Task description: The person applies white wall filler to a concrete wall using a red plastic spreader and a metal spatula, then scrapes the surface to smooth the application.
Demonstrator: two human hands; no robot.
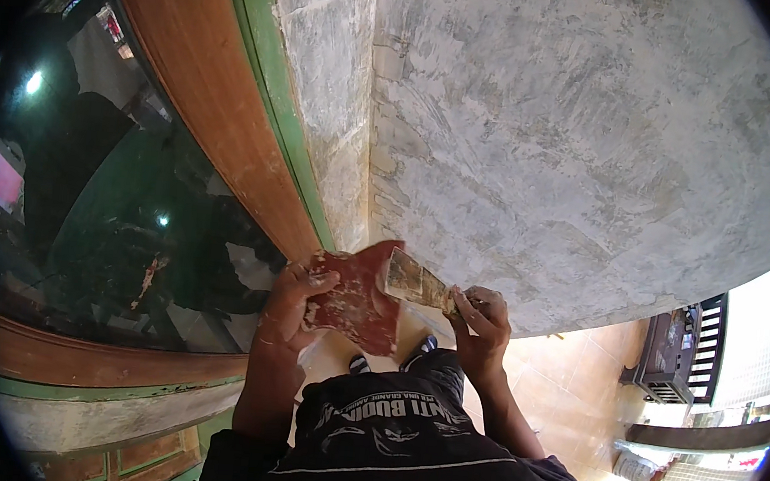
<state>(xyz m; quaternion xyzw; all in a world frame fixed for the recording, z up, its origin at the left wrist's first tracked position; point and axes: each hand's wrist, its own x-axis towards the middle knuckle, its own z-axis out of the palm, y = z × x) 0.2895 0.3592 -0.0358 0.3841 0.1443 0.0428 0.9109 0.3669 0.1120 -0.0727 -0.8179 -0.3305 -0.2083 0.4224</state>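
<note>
My left hand (288, 301) grips the left edge of a reddish-brown plastering board (352, 297), its thumb lying over the top. Pale filler is smeared over the board's face, which has curved edges. From the other side my right hand (481, 327) is closed round the handle end of a putty knife (418, 282). The knife's blade lies at the board's right edge and is coated with dried filler. Both tools are in front of my chest, close to the wall corner.
A grey, patchily skimmed wall (586, 139) rises ahead and to the right. On the left is a dark glass window (148, 229) in a brown wooden frame (201, 96) with green trim. A dark slatted bench (682, 349) stands on the tiled floor (565, 375) at right.
</note>
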